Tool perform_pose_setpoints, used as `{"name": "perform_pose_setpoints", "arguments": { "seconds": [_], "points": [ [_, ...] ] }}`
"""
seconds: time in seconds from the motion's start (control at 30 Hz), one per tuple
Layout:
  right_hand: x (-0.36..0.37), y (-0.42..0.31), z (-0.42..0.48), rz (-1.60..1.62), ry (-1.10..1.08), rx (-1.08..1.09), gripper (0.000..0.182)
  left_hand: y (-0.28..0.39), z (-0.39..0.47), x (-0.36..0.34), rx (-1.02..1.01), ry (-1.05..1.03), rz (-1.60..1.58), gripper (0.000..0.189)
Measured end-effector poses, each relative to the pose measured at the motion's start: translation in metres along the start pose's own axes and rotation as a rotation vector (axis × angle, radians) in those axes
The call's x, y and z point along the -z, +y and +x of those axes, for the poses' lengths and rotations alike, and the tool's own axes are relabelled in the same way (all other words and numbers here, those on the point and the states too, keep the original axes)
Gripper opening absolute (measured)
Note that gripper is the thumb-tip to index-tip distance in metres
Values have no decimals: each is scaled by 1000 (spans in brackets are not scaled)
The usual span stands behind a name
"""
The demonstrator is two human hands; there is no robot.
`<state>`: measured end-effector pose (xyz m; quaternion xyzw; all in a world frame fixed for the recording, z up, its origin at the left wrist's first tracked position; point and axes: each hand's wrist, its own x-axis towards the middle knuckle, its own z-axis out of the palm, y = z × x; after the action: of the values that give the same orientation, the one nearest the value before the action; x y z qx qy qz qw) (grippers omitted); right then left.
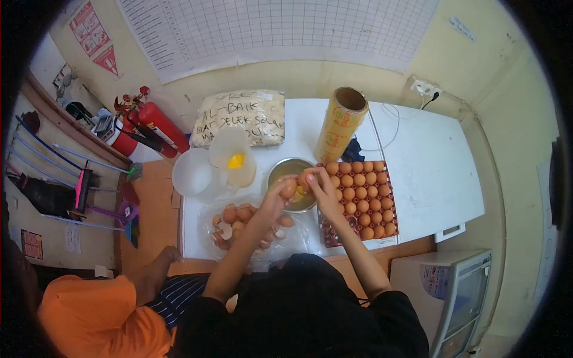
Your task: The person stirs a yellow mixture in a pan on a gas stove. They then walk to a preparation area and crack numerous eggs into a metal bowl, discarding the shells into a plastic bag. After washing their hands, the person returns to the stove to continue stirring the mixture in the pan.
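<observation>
Over a round metal bowl [270, 172] both of my hands hold pieces of brown egg. My left hand [273, 199] grips a brown eggshell piece [289, 189]. In the fingers of my right hand [324, 190] is another brown shell piece [305, 180], close beside the first. Yellow yolk [300, 192] shows between the hands; whether it hangs or lies in the bowl I cannot tell. A clear plastic bag [208, 241] with cracked eggshells [230, 215] lies left of the bowl, partly behind my left forearm. To the right is a dark red egg tray [331, 239] with many brown eggs [361, 192].
Behind the bowl stand a roll of plastic wrap [335, 129] and a bag bearing writing [241, 112]. At the left are a translucent jug [244, 174], a white tub [191, 172] and red fire extinguishers [161, 125]. A person in orange [98, 313] sits at lower left.
</observation>
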<state>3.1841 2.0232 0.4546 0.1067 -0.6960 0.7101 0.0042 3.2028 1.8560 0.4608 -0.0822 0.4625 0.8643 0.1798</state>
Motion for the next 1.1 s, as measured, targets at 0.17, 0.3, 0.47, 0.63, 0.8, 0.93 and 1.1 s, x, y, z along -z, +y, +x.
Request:
{"name": "perform_pose_setpoints", "arguments": {
  "seconds": [0.17,0.3,0.47,0.63,0.8,0.93,1.1],
  "points": [
    [-9,18,22,268,-92,-276,25,16,2,5,-232,53,473,34],
    [-6,8,27,224,-299,-265,26,20,9,15,-269,130,496,30],
    [-1,-4,31,-274,-296,90,30,9,20,36,-413,166,675,26],
    [1,-5,31,-474,-178,175,33,11,18,24,-511,288,839,25],
    [5,-14,21,-760,-235,463,49,23,9,19,-594,284,1013,29],
    [-1,2,14,-915,-171,554,59,17,16,24,-837,224,1290,33],
    [-7,6,11,-825,-123,542,55,5,14,18,-867,175,1318,33]
  ]
}}
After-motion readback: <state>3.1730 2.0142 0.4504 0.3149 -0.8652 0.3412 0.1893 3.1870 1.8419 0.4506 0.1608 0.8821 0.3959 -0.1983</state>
